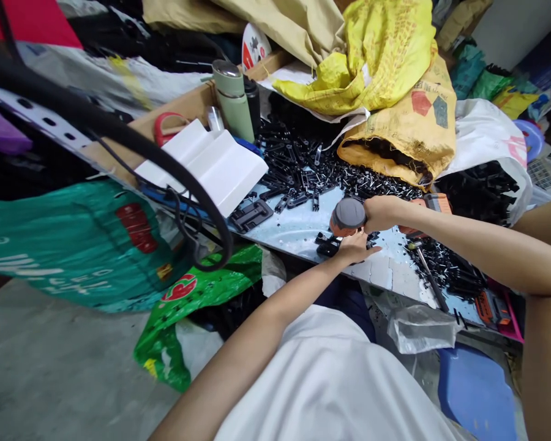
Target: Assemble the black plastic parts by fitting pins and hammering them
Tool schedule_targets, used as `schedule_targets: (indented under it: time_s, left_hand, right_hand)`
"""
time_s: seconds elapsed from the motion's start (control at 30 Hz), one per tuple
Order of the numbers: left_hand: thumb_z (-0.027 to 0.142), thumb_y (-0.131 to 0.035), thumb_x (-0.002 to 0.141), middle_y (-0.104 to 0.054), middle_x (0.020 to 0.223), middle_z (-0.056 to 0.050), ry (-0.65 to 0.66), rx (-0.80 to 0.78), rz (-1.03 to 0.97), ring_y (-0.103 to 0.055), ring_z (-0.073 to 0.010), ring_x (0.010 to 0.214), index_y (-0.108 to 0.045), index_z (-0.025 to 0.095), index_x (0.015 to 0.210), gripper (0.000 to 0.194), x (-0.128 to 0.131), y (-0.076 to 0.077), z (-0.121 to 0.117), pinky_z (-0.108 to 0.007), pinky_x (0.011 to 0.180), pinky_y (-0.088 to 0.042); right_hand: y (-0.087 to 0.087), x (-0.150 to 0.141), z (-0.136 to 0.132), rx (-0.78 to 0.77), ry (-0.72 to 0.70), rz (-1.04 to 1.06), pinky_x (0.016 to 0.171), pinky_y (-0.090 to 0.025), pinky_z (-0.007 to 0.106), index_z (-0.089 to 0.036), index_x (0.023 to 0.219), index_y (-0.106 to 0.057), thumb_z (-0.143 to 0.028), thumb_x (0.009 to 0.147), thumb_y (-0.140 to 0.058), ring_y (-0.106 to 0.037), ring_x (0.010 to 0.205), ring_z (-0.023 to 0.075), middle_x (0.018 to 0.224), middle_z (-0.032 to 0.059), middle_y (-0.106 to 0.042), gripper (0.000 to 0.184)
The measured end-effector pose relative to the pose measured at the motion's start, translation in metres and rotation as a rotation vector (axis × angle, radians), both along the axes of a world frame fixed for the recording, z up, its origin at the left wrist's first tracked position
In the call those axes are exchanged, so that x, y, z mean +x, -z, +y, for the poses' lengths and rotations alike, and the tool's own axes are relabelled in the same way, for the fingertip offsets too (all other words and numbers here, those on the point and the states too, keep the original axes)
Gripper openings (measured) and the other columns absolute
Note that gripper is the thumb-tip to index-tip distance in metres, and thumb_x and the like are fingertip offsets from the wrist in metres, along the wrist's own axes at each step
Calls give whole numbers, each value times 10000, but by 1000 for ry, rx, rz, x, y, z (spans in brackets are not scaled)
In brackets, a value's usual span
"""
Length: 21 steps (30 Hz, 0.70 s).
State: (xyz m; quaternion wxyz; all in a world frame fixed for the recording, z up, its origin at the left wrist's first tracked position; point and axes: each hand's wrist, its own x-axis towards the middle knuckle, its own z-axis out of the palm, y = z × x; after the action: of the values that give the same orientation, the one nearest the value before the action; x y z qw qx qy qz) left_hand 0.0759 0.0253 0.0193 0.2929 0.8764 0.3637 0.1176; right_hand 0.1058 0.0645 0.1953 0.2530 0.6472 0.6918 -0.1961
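My right hand (382, 212) is wrapped round an orange and grey power screwdriver (348, 216) held over the worn table top (298, 228). Just below it, my left hand (356, 247) lies on the table with fingers pressed against a small black plastic part (328, 246) under the tool's nose. A heap of black plastic parts (298, 165) covers the table behind the tool.
A yellow sack (408, 128) spills black parts onto the table. A green flask (233, 98), a folded white sheet (211, 162), a second orange tool (492, 306), a white bag of parts (487, 177), green bags (73, 245) and a blue stool (477, 392) surround the spot.
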Motion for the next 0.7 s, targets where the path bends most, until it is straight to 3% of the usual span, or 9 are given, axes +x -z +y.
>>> schedule_targets:
  time_s: [0.17,0.4,0.53,0.63,0.7]
  left_hand:
    - [620,-280,849,-415,1374,-118,-12,-2,5,-369,-268,1265,-325,161,1335,670,-1,1,0,-375,1014,-316]
    - [622,-305,844,-348,1420,-115,18,-53,-17,-321,-288,1294,-256,178,1374,694,0,4,0,-382,1017,-310]
    - [597,-347,845,-383,1398,-114,63,-91,17,-362,-290,1266,-294,177,1361,667,-7,1,5,-368,999,-333]
    - [605,-340,840,-397,1378,-163,39,-3,63,-357,-306,1267,-322,110,1347,709,-14,3,11,-392,1019,-305]
    - [636,-361,813,-337,1403,-209,35,75,109,-291,-331,1303,-319,58,1347,788,-16,4,18,-432,1051,-252]
  right_hand:
    - [-13,-20,-8,-102,-134,-205,537,-398,240,-123,733,-688,-258,620,-631,-608,673,199,649,70,-634,186]
    - [-2,-43,-3,-138,-205,-238,534,-410,258,-97,836,-692,-187,617,-605,-610,692,216,738,110,-655,252]
    - [-2,-25,-2,-160,-69,-91,526,-411,246,-101,832,-672,-235,620,-654,-579,628,177,687,69,-626,252]
    - [-6,13,0,-203,117,109,510,-396,220,-89,833,-645,-222,655,-663,-512,533,113,609,19,-578,223]
    - [-11,44,4,-135,254,179,490,-375,211,-60,811,-626,-192,684,-654,-459,478,84,539,0,-529,185]
